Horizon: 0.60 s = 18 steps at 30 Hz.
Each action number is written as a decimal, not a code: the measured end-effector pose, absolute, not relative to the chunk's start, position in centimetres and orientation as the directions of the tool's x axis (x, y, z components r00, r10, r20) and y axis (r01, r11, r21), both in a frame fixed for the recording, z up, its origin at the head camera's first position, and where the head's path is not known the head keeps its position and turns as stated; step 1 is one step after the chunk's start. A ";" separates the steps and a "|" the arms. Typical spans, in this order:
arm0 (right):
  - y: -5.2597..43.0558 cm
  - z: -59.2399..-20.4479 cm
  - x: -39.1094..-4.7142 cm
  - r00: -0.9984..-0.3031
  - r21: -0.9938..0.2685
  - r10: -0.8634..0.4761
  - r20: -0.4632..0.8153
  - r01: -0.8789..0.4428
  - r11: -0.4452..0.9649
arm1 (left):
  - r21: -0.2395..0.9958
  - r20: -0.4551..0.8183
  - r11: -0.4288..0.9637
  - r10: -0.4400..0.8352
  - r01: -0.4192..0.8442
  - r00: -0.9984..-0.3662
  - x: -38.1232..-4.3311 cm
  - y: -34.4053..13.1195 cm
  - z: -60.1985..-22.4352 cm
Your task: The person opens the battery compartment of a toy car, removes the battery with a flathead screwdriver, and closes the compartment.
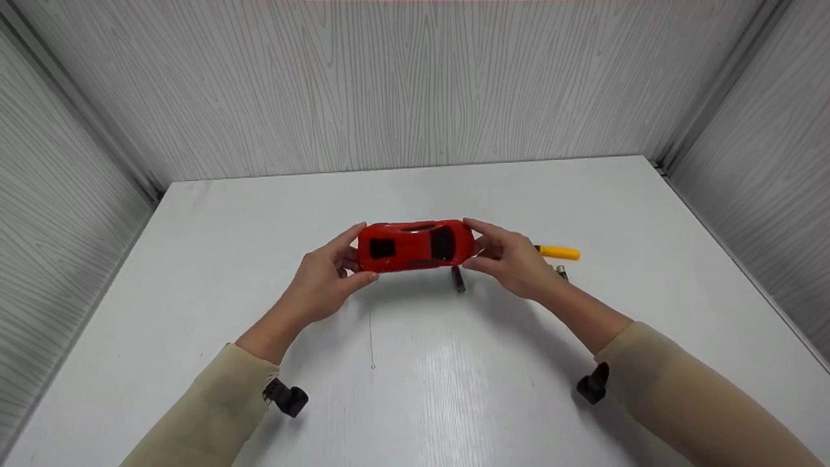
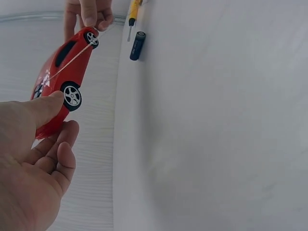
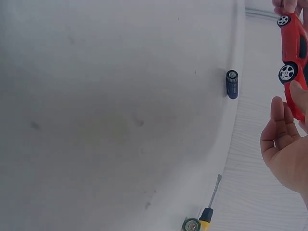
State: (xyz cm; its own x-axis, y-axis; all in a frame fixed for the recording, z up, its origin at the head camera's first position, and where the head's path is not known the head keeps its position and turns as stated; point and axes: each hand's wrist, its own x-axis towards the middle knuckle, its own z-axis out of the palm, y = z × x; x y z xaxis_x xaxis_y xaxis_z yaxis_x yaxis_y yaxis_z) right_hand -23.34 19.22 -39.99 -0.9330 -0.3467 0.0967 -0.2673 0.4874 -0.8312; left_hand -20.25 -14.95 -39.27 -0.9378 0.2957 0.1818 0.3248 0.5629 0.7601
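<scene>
A red toy car (image 1: 415, 246) with black windows is held level over the white table, its roof toward the head camera. My left hand (image 1: 327, 279) grips one end between thumb and fingers. At the other end, my right hand (image 1: 512, 263) pinches the body the same way. Silver-spoked wheels (image 2: 72, 96) show in both wrist views. A thin wire (image 1: 371, 340) with a tiny loop at its end hangs below the car in the head view. Beneath the car, a dark battery (image 3: 232, 85) lies on the table.
A screwdriver (image 1: 559, 252) with a yellow handle lies beyond my right hand. Another battery (image 3: 191, 224) is beside it, partly covered by my right wrist in the head view. Pale wood-grain panels (image 1: 415, 84) enclose the table (image 1: 259, 201) at the back and sides.
</scene>
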 end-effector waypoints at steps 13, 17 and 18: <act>19.3 -41.3 -26.1 -0.959 -0.803 -0.284 0.018 -0.183 0.567 | 0.735 0.149 0.607 0.292 0.304 -0.945 -24.0 -13.7 -40.7; 19.3 -41.5 -26.8 -0.966 -0.791 -0.258 -0.022 -0.141 0.595 | 0.734 0.134 0.618 0.275 0.282 -0.952 -24.9 -13.2 -41.1; 19.3 -41.5 -26.9 -0.966 -0.790 -0.255 -0.032 -0.132 0.598 | 0.735 0.130 0.620 0.270 0.275 -0.954 -25.0 -13.2 -41.2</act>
State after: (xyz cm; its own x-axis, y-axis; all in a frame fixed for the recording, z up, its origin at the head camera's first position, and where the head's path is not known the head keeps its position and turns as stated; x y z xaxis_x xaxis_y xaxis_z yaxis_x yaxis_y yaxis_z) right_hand -26.91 19.25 -41.55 -0.9664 -0.2552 -0.0322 -0.1317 0.5984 -0.7903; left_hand -24.99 -13.17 -41.19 -0.9542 0.2698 0.1296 0.2751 0.6200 0.7348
